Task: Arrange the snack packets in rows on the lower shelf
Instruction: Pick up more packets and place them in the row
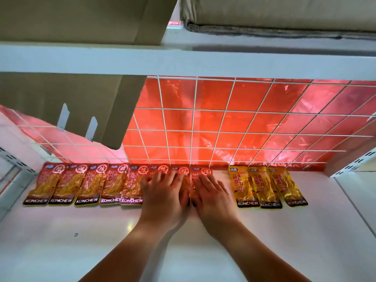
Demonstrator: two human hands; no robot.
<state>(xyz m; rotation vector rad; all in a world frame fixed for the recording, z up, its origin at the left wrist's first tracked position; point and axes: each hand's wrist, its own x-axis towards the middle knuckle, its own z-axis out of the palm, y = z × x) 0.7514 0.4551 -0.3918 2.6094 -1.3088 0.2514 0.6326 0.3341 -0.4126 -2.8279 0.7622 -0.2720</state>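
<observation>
Several red KONCHEW snack packets (89, 184) lie side by side in a row along the back of the white lower shelf (81, 241), against the wire grid. Three yellow KONCHEW packets (264, 187) continue the row on the right, after a small gap. My left hand (164, 192) lies flat, fingers spread, pressing on the red packets near the row's right end. Just to its right, my right hand (211, 192) rests flat on the last red packet (201, 171). Both hands hide most of the packets under them.
A white wire grid (223, 123) backed by red foil stands behind the row. The upper shelf's white edge (183, 62) overhangs above, with cardboard boxes (81, 17) on it. A cardboard piece (114, 110) hangs down at the back left. Shelf uprights stand at both sides.
</observation>
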